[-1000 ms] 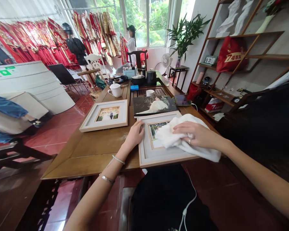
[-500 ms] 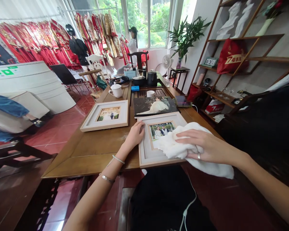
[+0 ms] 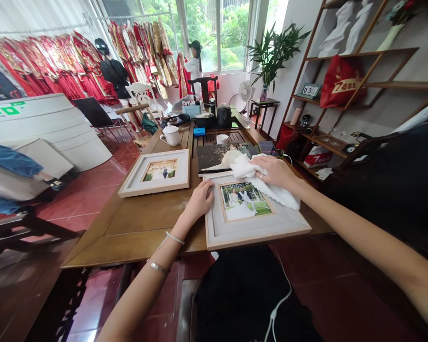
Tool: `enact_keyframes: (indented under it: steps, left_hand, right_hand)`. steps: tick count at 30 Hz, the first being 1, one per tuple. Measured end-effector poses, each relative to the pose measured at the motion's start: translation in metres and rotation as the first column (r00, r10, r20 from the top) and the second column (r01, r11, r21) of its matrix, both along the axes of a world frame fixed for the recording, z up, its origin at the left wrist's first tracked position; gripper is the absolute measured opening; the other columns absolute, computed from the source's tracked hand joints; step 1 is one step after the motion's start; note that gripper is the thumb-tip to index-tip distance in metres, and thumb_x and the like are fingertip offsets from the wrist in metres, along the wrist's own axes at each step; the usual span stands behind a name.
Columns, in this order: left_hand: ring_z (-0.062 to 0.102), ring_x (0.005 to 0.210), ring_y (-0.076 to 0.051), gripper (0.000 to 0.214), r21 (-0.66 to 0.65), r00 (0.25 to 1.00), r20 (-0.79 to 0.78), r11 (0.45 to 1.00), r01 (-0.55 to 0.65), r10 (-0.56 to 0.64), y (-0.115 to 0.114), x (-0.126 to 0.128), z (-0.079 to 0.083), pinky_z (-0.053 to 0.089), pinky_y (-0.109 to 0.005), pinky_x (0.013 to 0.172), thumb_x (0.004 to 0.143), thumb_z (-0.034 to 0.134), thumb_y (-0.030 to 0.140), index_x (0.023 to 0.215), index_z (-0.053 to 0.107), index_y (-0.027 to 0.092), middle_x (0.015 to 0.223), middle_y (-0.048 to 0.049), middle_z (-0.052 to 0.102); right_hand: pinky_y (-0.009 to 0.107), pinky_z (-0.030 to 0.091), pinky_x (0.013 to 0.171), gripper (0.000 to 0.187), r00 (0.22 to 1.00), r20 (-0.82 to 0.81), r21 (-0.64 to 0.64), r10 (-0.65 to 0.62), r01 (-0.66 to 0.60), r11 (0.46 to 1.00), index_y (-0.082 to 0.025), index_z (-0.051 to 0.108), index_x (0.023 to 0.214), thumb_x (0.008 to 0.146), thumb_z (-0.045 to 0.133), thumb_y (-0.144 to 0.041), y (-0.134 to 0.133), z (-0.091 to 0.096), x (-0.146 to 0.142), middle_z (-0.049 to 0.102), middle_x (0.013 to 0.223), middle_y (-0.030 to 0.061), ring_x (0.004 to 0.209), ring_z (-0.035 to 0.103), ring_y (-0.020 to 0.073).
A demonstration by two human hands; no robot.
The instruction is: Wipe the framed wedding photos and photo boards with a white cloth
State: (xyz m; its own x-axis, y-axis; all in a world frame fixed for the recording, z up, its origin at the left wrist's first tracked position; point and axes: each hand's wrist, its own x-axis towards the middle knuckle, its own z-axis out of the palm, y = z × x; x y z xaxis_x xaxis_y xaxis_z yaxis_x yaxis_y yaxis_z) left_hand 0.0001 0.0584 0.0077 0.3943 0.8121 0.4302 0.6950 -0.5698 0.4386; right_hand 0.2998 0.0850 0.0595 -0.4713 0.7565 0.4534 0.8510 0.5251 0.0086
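Big wooden table (image 3: 146,223) w/ a pale picture frame (image 3: 249,228) lying flat right at the near edge, in front of the person. White cloth (image 3: 271,190) is bunched on the frame's far right corner, spilling a bit onto a dark photo print (image 3: 214,154) just behind. Right hand (image 3: 276,172) lies palm down on the cloth, fingers laid over it, pressing, not clenching afaict. Left hand (image 3: 199,199) is open & flat on the frame's left border, pinning it.

Risks imo: the frame's so near the edge that a hard pull toward the person could slide it off if the left hand lets up. The ring (image 3: 261,176) could scratch the frame's front, & a wide sweep might knock the phone (image 3: 269,147) close by.
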Motion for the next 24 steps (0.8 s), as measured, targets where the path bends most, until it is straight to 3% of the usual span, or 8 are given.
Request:
enact_keyframes:
  steps: [4, 9, 15, 20, 22, 24]
  left_hand:
    - [0.057, 0.121, -0.027, 0.028, 0.003, 1.0, 0.01, 1.0, 0.0, 0.0, 0.0, 0.001, 0.0, 0.046, -0.047, 0.105, 0.084, 0.047, 0.01, 0.109, 0.059, 0.015, 0.12, -0.0144, 0.063]
    - [0.056, 0.122, -0.027, 0.027, 0.003, 1.0, 0.014, 1.0, -0.011, 0.011, -0.001, 0.002, 0.0, 0.045, -0.046, 0.106, 0.085, 0.047, 0.011, 0.108, 0.06, 0.016, 0.121, -0.0134, 0.062]
    - [0.055, 0.124, -0.027, 0.026, -0.024, 1.0, 0.006, 0.999, -0.03, 0.03, -0.002, 0.003, 0.001, 0.045, -0.045, 0.107, 0.086, 0.047, 0.011, 0.108, 0.06, 0.014, 0.123, -0.015, 0.062]
    - [0.054, 0.125, -0.027, 0.026, -0.034, 1.0, 0.003, 0.999, -0.029, 0.029, -0.004, 0.004, 0.003, 0.045, -0.045, 0.106, 0.087, 0.046, 0.013, 0.109, 0.06, 0.014, 0.124, -0.0158, 0.061]
    - [0.055, 0.124, -0.027, 0.026, -0.037, 1.0, 0.006, 0.999, -0.027, 0.028, -0.004, 0.004, 0.003, 0.045, -0.045, 0.106, 0.088, 0.046, 0.013, 0.11, 0.06, 0.014, 0.123, -0.0157, 0.061]
    - [0.055, 0.124, -0.028, 0.026, -0.037, 1.0, 0.006, 0.999, -0.026, 0.026, -0.004, 0.004, 0.003, 0.045, -0.046, 0.106, 0.087, 0.046, 0.013, 0.11, 0.06, 0.013, 0.123, -0.0161, 0.061]
  right_hand:
    - [0.038, 0.049, 0.086, 0.031, 0.998, -0.044, -0.077, 0.04, -0.043, 0.996, -0.018, 0.065, 0.113, 0.084, 0.056, -0.024, 0.004, 0.002, -0.012, 0.066, 0.121, 0.0089, 0.105, 0.062, 0.0272]
    - [0.038, 0.046, 0.087, 0.025, 0.967, -0.047, -0.192, 0.25, -0.255, 0.948, -0.019, 0.066, 0.107, 0.084, 0.057, -0.022, -0.035, 0.006, -0.025, 0.069, 0.114, 0.0079, 0.102, 0.063, 0.026]
    - [0.036, 0.048, 0.088, 0.022, 0.865, -0.183, -0.304, 0.467, -0.501, 0.81, -0.023, 0.066, 0.105, 0.084, 0.057, -0.021, -0.104, 0.017, -0.024, 0.07, 0.11, 0.0054, 0.099, 0.064, 0.0214]
    - [0.033, 0.049, 0.09, 0.027, 0.789, -0.295, -0.329, 0.538, -0.613, 0.718, -0.024, 0.066, 0.107, 0.084, 0.055, -0.016, -0.125, 0.026, -0.002, 0.07, 0.11, 0.0055, 0.102, 0.064, 0.0194]
    - [0.035, 0.049, 0.092, 0.028, 0.834, -0.258, -0.357, 0.487, -0.551, 0.754, -0.026, 0.066, 0.109, 0.084, 0.055, -0.018, -0.121, 0.026, 0.005, 0.069, 0.112, 0.0047, 0.105, 0.063, 0.0207]
    - [0.039, 0.049, 0.093, 0.027, 0.9, -0.185, -0.319, 0.396, -0.436, 0.842, -0.027, 0.066, 0.108, 0.084, 0.056, -0.023, -0.111, 0.022, 0.009, 0.069, 0.112, 0.0041, 0.106, 0.063, 0.0232]
